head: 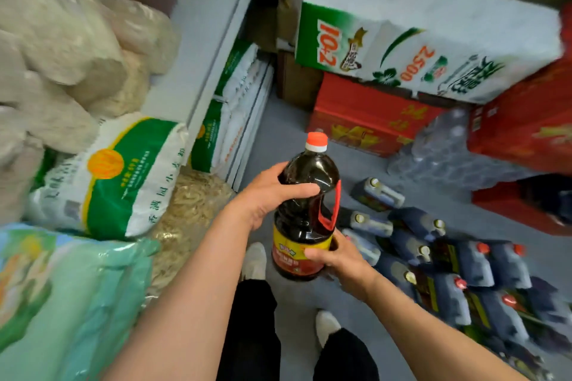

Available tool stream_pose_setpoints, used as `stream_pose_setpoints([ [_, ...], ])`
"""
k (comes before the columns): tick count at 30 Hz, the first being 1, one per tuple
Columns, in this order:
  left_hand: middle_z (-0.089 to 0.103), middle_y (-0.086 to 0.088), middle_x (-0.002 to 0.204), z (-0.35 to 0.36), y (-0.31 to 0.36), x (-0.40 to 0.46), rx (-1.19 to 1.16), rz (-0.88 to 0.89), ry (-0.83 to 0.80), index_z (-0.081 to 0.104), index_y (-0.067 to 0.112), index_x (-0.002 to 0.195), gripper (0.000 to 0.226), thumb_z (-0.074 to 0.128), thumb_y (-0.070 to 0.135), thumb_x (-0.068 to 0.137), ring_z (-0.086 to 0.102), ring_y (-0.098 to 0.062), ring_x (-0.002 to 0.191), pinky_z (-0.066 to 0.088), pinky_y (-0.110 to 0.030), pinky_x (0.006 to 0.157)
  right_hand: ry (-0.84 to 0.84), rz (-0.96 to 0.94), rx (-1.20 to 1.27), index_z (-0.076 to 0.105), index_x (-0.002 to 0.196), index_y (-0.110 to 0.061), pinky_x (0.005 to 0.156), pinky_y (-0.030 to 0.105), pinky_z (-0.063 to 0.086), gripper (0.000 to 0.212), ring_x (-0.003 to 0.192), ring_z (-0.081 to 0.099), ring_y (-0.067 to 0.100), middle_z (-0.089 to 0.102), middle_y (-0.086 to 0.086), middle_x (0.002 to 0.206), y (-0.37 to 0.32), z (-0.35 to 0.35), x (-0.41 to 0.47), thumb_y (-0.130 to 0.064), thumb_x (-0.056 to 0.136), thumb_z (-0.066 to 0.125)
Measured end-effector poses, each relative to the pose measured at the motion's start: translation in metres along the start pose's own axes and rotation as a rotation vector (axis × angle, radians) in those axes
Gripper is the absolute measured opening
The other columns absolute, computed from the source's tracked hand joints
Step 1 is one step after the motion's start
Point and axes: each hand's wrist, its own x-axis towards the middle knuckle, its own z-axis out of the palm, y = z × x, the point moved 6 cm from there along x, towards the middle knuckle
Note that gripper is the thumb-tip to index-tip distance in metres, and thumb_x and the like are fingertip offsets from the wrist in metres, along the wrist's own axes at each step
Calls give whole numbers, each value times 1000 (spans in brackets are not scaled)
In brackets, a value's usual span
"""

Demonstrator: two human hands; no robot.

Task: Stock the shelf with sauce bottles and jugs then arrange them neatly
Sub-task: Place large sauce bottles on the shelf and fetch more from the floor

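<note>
A dark sauce bottle with a red cap, a red side handle and a yellow-and-red label is held upright in the air above the grey floor. My left hand grips its upper body from the left, thumb across the front. My right hand grips its lower labelled part from the right. Several dark sauce jugs with red or gold caps lie in a pile on the floor to the right. The white shelf stands at the left.
The shelf carries flour bags, pale noodle packs and a green pack. Red cartons, a white-and-green pack and shrink-wrapped bottles crowd the floor ahead. My shoes stand on the grey floor.
</note>
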Motion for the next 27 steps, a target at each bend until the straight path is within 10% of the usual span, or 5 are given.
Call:
stream_pose_setpoints([
  [16,74,8,104,25,102,-400,-60,261,687,68,28,110,53,89,43,63,67,-13,103,54,-42,91,-501,-273,-390,66,126,-25,107,51,48,80,117,66,29,72,7,123,-108,130,-233,-37,53,97],
  [27,76,6,96,-1,95,-652,-66,388,1137,74,25,102,50,91,45,60,71,-13,94,58,-38,83,-813,-454,-578,65,121,-26,78,38,59,83,104,72,21,74,-1,115,-122,313,-353,-50,46,91],
])
